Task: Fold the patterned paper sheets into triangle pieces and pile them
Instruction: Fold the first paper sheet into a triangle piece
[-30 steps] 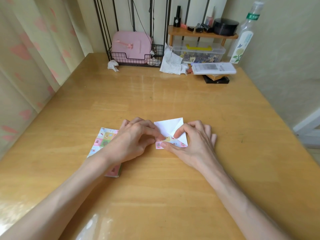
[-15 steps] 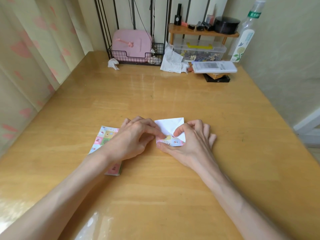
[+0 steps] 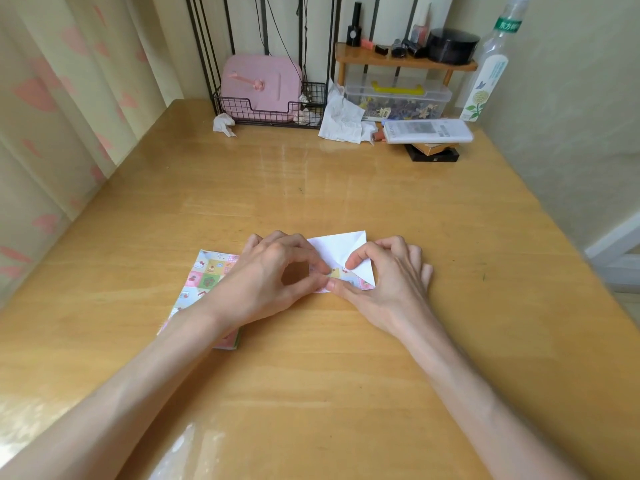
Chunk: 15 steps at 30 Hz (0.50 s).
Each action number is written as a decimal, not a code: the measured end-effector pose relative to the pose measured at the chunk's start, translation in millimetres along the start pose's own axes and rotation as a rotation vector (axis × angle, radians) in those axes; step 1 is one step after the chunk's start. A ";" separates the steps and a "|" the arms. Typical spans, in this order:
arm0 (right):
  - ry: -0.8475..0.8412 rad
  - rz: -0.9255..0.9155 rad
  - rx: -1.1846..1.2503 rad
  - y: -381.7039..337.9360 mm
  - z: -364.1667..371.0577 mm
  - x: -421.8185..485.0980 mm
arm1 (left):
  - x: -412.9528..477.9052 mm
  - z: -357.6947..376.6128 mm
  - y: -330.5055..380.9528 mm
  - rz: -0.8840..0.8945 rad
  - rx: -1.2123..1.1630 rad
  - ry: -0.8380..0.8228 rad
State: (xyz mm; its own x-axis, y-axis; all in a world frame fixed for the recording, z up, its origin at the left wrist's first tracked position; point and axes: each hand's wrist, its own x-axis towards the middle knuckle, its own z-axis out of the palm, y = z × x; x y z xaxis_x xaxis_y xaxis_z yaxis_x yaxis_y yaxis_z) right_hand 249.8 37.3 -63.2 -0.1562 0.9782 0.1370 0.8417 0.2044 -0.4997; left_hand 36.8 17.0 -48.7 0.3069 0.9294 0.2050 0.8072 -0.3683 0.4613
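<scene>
One paper sheet point(image 3: 341, 251) lies white side up in the middle of the wooden table point(image 3: 346, 375), with a patterned flap folded up along its near edge. My left hand point(image 3: 273, 275) pinches that flap at its left end with thumb and forefinger. My right hand point(image 3: 388, 275) holds the flap down from the right, thumb and curled forefinger on the paper. A stack of patterned sheets point(image 3: 204, 278) lies to the left, partly hidden under my left wrist.
Along the far edge stand a black wire basket with a pink case point(image 3: 259, 84), crumpled tissues point(image 3: 341, 119), a clear plastic box point(image 3: 398, 100) under a small wooden shelf, a remote control point(image 3: 427, 130) and a tall bottle point(image 3: 491, 64). Curtain on the left, wall on the right.
Both hands stay on the sheet with only small finger shifts along the patterned flap. The paper and stack lie where they were.
</scene>
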 end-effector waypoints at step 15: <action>-0.010 -0.005 0.103 11.1 -11.0 3.7 | 2.2 3.9 8.6 -0.027 -0.046 0.044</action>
State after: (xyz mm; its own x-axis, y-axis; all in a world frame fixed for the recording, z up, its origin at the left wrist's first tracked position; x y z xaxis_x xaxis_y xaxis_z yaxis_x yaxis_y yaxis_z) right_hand 264.3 42.8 -58.8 -0.1657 0.9774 0.1310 0.7835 0.2112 -0.5844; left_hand 46.4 16.0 -47.7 0.2623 0.9373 0.2295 0.7903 -0.3451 0.5063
